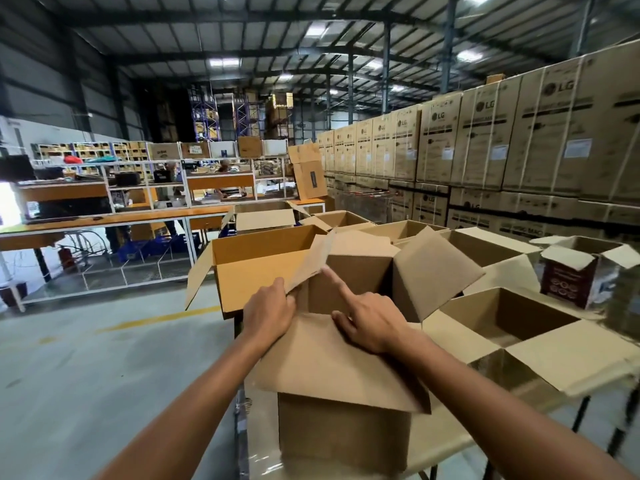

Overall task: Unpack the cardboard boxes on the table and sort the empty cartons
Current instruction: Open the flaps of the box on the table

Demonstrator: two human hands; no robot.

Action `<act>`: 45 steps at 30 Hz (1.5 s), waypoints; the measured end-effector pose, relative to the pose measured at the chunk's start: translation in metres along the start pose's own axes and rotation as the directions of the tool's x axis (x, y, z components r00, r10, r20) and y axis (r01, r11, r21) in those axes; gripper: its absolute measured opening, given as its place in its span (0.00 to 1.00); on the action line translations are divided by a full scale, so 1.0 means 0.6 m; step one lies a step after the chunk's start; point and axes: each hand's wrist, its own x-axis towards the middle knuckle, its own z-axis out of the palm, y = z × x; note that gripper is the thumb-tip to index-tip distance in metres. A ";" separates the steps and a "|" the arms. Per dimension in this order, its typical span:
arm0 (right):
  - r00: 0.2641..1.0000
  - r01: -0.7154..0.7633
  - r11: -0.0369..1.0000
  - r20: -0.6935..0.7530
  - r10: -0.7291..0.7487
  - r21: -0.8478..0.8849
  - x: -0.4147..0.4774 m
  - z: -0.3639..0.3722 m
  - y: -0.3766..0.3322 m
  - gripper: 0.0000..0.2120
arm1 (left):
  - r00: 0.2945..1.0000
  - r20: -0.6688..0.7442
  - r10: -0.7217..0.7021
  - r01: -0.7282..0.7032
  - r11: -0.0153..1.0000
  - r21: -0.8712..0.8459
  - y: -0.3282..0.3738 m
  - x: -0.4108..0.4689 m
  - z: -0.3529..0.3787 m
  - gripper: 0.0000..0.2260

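A brown cardboard box (346, 431) stands open at the near edge of the table (446, 441), its front flap folded toward me. My left hand (268, 313) grips the lower corner of the box's raised left flap (317, 261). My right hand (367, 320) rests on the front flap, index finger stretched out and touching that left flap. The box's inside looks empty where it shows. Several more open cartons (502, 317) crowd the table behind and to the right.
A larger open carton (249, 268) sits just beyond on the left. A small printed box (575, 275) stands at the right. Stacked LG cartons (485, 143) wall off the right side. Workbenches with shelving (138, 188) line the far left; concrete floor (104, 358) spreads to the left.
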 end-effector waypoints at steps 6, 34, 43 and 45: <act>0.991 -0.132 0.991 -0.043 0.130 -0.038 -0.019 0.005 0.027 0.22 | 0.938 -0.234 -0.255 0.182 0.939 -0.293 -0.023 -0.013 0.000 0.40; 0.636 -0.685 0.679 -0.239 0.734 0.264 -0.044 0.022 0.091 0.20 | 0.848 0.447 -0.283 0.530 0.452 -0.718 0.003 -0.035 0.038 0.16; 0.812 -0.466 0.870 -0.313 0.492 0.160 -0.078 0.039 0.083 0.30 | 0.892 0.078 -0.446 0.395 0.684 -0.614 0.028 -0.098 0.043 0.18; 0.840 -0.461 0.883 -0.279 0.466 0.087 -0.081 0.033 0.087 0.30 | 0.904 0.095 -0.416 0.394 0.729 -0.559 0.028 -0.098 0.036 0.18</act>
